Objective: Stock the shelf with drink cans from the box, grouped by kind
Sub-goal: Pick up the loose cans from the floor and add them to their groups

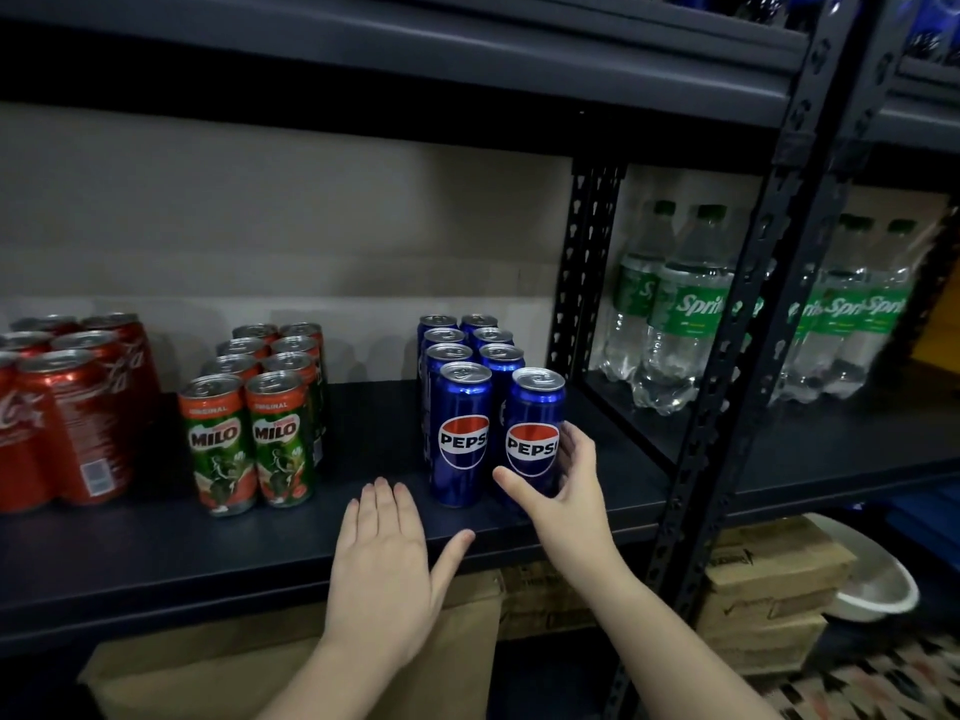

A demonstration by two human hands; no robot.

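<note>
One Pepsi can (532, 439) heads the right blue row near the front edge of the shelf (618, 459), with the right hand (566, 491) curving thumb and fingers round it. A skewed push could topple the other Pepsi cans (460, 433). The left hand (384, 563) lies flat, fingers straight, holding nothing.

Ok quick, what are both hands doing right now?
Left hand: open and flat, holding nothing.
Right hand: holding the front right Pepsi can.

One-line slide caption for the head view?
Right hand holds the front-right blue Pepsi can on the dark metal shelf; left hand open, flat at its edge.
</note>
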